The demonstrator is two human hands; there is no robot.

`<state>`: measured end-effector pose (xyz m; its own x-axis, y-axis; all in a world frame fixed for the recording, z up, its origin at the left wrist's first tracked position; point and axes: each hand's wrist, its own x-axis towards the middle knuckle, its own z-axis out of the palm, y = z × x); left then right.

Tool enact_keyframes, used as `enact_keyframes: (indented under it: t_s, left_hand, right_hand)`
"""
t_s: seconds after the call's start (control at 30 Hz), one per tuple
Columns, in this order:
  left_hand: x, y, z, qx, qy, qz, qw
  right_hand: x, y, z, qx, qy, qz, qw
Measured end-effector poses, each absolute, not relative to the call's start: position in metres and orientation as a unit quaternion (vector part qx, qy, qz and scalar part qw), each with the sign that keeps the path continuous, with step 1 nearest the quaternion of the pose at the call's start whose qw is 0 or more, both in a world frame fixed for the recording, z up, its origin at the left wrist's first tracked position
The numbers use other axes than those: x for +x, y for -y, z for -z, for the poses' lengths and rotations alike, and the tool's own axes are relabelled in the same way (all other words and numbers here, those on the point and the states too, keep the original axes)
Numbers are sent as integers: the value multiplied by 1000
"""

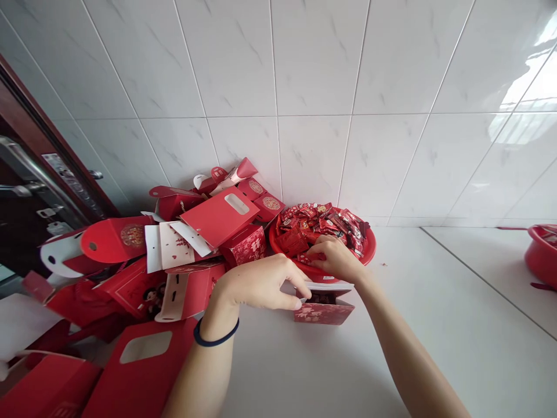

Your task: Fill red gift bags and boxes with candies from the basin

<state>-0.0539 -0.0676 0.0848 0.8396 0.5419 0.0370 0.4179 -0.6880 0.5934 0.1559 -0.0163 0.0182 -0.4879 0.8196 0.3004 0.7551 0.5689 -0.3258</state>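
An upright red floral gift box (324, 314) stands on the white surface with its top open and dark contents partly showing inside. The thumb and fingers of my left hand (267, 283) grip its left rim. Just beyond the box sits a round red plastic basket (371, 247) heaped with red-wrapped candies (307, 217). My right hand (334, 258) reaches over the box into the near side of the basket. Its fingers are curled down around a red-wrapped candy, partly hidden by the hand.
Many red and white gift boxes (220, 215) are piled on the left, some folded up, some open. A larger red box (139, 366) lies nearer. Behind rises a tiled wall (313, 75). A door handle (39, 174) is at far left, another red basket (542, 255) at far right.
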Motion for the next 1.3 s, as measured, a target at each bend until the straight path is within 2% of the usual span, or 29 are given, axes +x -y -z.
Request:
enact_keyframes:
  t_s: [0.13,0.3,0.43,0.57,0.7,0.77,0.93,1.3]
  left_hand:
    - [-53,66,-81,910,-260,-82,314]
    - [-53,66,-81,905,-296,-77,297]
    - [-53,67,-81,906,-295,-76,292]
    - [-54,65,-81,911,-288,-82,282]
    - [-55,63,-80,915,-288,-93,268]
    - [-55,61,-80,912,-297,-100,264]
    - [-53,58,-81,897,-334,-118,265]
    - [-52,52,-76,884,-356,-119,278]
  right_hand:
    - [148,19,-18,-501,851,-41,152]
    - [145,19,-15,-508,847,-15,156]
    - [145,13,-9,-498,843,-28,199]
    - [151,4,-3,-480,822,-39,303]
    - [162,-7,7,-516,750,43,411]
    - [167,-12,12,-535,735,60,411]
    - [170,-19,19,-545,749,18,377]
    - [170,-19,13,-526,702,-39,479]
